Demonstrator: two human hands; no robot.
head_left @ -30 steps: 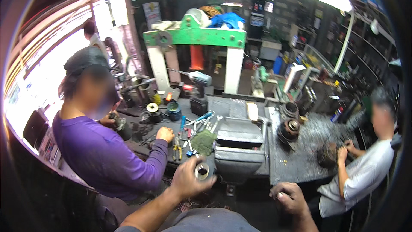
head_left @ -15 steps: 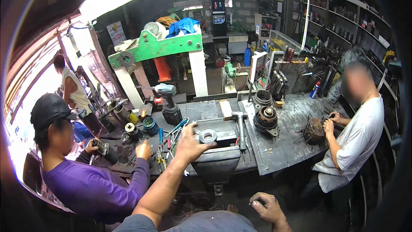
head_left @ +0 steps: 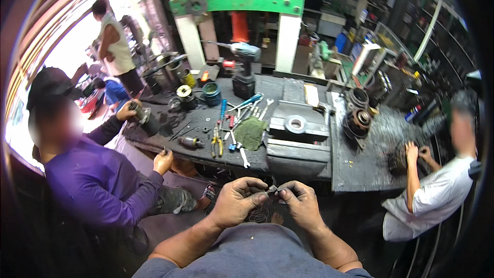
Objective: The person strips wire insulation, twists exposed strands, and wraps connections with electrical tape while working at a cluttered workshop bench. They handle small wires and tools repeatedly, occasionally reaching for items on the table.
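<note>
In front of my body, my left hand point(head_left: 242, 201) and my right hand point(head_left: 300, 202) meet fingertip to fingertip, dirty with dark grease. Between them is a small grey piece point(head_left: 272, 189), pinched from both sides; its exact kind is too small to make out. Beyond my hands stands a large bench vise point(head_left: 298, 153), with a roll of tape point(head_left: 296, 123) lying on top of it. To the vise's left, a green rag point(head_left: 250, 134) lies beside pliers point(head_left: 216, 144) and several wrenches point(head_left: 243, 156).
At left, a co-worker in a purple shirt point(head_left: 98, 183) holds a dark cylindrical part point(head_left: 148, 122). Another in white point(head_left: 445, 190) works on a round part point(head_left: 398, 160) at right. A cordless impact wrench point(head_left: 244, 72) stands on the bench before a green press frame point(head_left: 236, 1).
My left hand has come back from over the vise to meet my right hand, which rose to the middle. The view has tilted downward, and the green rag now shows.
</note>
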